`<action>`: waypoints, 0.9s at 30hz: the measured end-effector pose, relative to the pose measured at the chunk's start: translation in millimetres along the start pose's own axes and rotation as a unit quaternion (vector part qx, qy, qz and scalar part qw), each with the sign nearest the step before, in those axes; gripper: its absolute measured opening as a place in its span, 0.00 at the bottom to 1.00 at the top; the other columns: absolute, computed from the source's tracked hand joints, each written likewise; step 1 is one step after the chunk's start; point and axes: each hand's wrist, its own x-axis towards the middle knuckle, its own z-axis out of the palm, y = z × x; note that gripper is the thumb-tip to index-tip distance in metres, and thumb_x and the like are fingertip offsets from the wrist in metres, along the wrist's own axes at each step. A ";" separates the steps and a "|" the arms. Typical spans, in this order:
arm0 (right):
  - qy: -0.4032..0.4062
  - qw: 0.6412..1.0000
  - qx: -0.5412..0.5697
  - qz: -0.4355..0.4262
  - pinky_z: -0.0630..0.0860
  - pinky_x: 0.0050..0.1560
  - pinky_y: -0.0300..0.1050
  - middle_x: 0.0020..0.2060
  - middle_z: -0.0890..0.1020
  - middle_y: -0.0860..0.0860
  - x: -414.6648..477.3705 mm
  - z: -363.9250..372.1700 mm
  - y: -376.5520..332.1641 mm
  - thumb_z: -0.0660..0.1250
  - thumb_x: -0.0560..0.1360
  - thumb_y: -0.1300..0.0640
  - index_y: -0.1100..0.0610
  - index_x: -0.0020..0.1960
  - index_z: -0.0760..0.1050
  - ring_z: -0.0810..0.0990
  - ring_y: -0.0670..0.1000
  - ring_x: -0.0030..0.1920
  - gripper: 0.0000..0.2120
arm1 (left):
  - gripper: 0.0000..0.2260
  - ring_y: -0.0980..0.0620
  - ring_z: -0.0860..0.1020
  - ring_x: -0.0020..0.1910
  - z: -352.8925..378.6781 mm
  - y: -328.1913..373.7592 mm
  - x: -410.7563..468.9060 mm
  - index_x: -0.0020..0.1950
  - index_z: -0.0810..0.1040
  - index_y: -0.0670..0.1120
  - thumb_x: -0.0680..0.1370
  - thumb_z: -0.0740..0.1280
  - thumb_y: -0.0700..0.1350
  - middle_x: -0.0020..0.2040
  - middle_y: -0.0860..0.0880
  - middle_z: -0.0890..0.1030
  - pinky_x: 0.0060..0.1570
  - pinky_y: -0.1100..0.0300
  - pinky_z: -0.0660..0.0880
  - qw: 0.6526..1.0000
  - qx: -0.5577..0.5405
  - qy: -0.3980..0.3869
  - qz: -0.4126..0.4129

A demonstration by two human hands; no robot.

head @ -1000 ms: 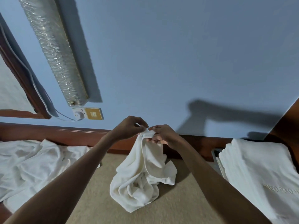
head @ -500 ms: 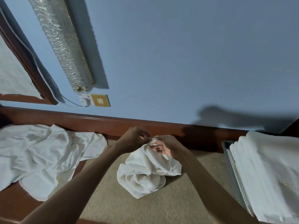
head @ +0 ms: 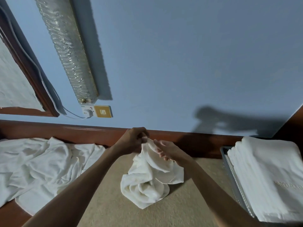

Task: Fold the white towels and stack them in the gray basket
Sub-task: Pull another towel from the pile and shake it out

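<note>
A crumpled white towel hangs from my hands and bunches on the beige surface in the middle. My left hand pinches its top edge, fingers curled. My right hand sits just right of that edge with fingers fairly straight against the cloth; whether it grips is unclear. At the right, the gray basket holds a stack of folded white towels. A heap of unfolded white towels lies at the left.
A dark wooden ledge runs along the blue wall behind the work surface. A wall socket and gold switch plate sit above it, below a long glass lamp. A wooden frame is at far left.
The towel was lowered toward the surface, then lifted a little again. My right hand's fingers have straightened and slid slightly right along the top edge. The camera view shifted.
</note>
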 end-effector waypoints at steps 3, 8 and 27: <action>0.046 0.986 -0.138 -0.079 0.73 0.50 0.38 0.46 0.77 0.45 -2.4 1.0 -37.8 0.69 0.79 0.43 0.46 0.49 0.75 0.76 0.49 0.51 0.07 | 0.08 0.63 0.81 0.44 -40.8 13.0 3.1 0.54 0.85 0.45 0.80 0.69 0.35 0.46 0.55 0.84 0.43 0.73 0.75 1.000 0.001 0.027 0.013; 0.093 0.974 -0.085 -0.190 0.71 0.52 0.39 0.42 0.81 0.49 -30.1 -4.9 -105.8 0.74 0.75 0.44 0.57 0.41 0.80 0.79 0.43 0.46 0.16 | 0.13 0.62 0.78 0.42 -109.6 34.2 5.7 0.46 0.83 0.49 0.79 0.65 0.32 0.41 0.58 0.82 0.41 0.70 0.70 0.997 0.000 0.080 0.017; 0.159 0.954 -0.095 -0.236 0.52 0.31 0.45 0.30 0.60 0.49 -122.9 -53.2 -238.0 0.80 0.67 0.42 0.49 0.33 0.57 0.58 0.49 0.29 0.31 | 0.09 0.45 0.78 0.50 -256.4 103.9 -7.5 0.53 0.81 0.47 0.80 0.63 0.37 0.48 0.48 0.81 0.50 0.52 0.76 0.932 -0.096 0.348 0.034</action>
